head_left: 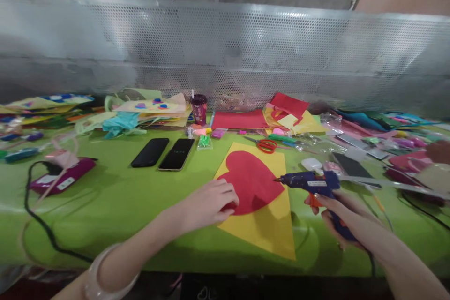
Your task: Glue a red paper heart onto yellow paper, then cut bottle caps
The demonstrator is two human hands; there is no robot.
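Glue gun point(329, 190) in the right hand point(353, 218) bears an illegible white label point(317, 183).

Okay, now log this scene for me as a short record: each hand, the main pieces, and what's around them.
left hand: at the lower left edge of the red heart, fingers curled
right hand: holding a blue glue gun, nozzle pointing at the heart's right side; contact unclear
base: yellow sheet under the heart
surface: green tabletop
beyond the heart: red-handled scissors
left of the heart: two phones, side by side
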